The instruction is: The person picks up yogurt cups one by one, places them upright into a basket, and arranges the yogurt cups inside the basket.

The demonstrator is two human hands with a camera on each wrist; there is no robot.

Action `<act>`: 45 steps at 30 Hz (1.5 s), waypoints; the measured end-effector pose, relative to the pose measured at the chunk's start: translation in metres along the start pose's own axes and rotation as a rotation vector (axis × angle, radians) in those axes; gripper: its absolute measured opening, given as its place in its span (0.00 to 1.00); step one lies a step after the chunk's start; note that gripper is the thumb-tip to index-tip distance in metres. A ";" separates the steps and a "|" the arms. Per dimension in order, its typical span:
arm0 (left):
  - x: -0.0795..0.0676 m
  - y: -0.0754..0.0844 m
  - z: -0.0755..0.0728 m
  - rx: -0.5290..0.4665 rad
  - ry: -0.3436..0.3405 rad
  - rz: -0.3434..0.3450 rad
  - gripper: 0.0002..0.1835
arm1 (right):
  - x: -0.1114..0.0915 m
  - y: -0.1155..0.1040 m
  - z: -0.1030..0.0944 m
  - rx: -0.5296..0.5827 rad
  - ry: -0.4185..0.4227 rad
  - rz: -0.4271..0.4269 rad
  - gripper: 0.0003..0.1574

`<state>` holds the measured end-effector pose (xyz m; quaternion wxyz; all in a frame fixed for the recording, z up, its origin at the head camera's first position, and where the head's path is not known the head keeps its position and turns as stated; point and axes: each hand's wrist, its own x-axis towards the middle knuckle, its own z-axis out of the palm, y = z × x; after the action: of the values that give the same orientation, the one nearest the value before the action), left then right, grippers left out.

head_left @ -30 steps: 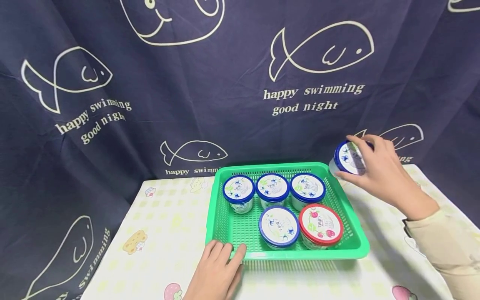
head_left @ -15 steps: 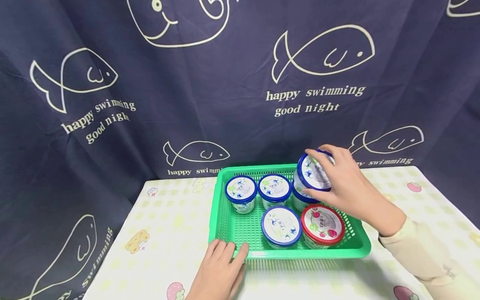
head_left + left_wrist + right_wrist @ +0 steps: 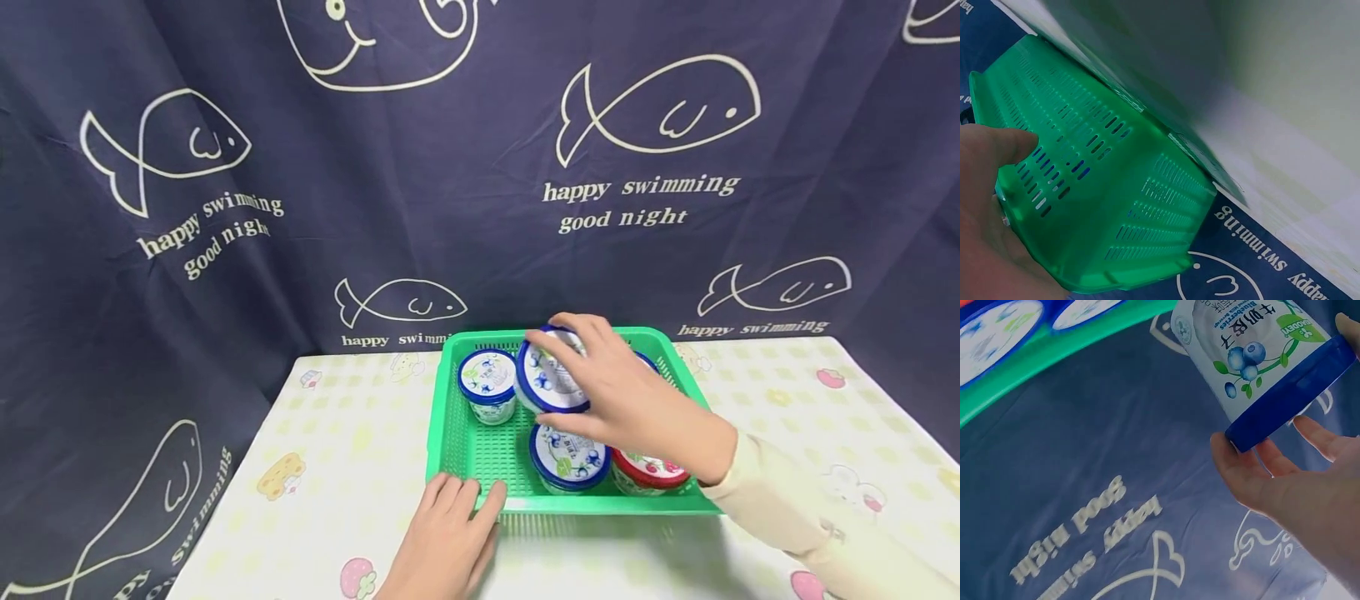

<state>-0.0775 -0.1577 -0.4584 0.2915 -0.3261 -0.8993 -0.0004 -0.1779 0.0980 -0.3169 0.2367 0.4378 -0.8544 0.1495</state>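
Note:
My right hand (image 3: 630,396) grips a blue-lidded yogurt cup (image 3: 542,371) by its lid, tilted and held over the back middle of the green plastic basket (image 3: 600,504). Blueberries are printed on that cup's side (image 3: 1247,356) in the right wrist view. My left hand (image 3: 448,533) holds the basket's front rim near its left corner; in the left wrist view the thumb (image 3: 1013,145) lies against the outer wall. Inside the basket stand a blue-lidded cup (image 3: 487,375) at back left, another (image 3: 572,458) at front middle, and a red-lidded one (image 3: 652,471) partly behind my right hand.
The basket stands on a pale checked tablecloth (image 3: 360,467) with cartoon prints. A dark blue curtain (image 3: 450,192) with fish drawings hangs close behind it. My right hand mostly covers a blue-lidded cup (image 3: 646,361) at the basket's back right.
My right hand has carried the cup leftward, from beyond the basket's right side to over its back middle. My left hand keeps its hold on the rim; the head view has shifted slightly.

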 end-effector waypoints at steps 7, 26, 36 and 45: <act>0.004 0.002 0.001 -0.006 0.016 0.009 0.24 | 0.011 -0.021 0.012 0.066 -0.073 -0.054 0.53; 0.007 0.003 -0.011 -0.026 -0.040 -0.002 0.26 | 0.021 -0.040 0.046 0.142 -0.336 0.018 0.53; 0.008 0.006 -0.027 -0.036 -0.098 -0.007 0.27 | 0.020 -0.043 0.064 0.168 -0.406 0.041 0.55; 0.010 0.008 -0.041 -0.027 -0.061 0.004 0.23 | 0.016 -0.043 0.075 0.151 -0.471 0.052 0.57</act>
<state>-0.0576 -0.1534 -0.4205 0.2593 -0.3317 -0.9070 -0.0021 -0.1717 0.0279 -0.3691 -0.0062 0.4547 -0.8834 0.1129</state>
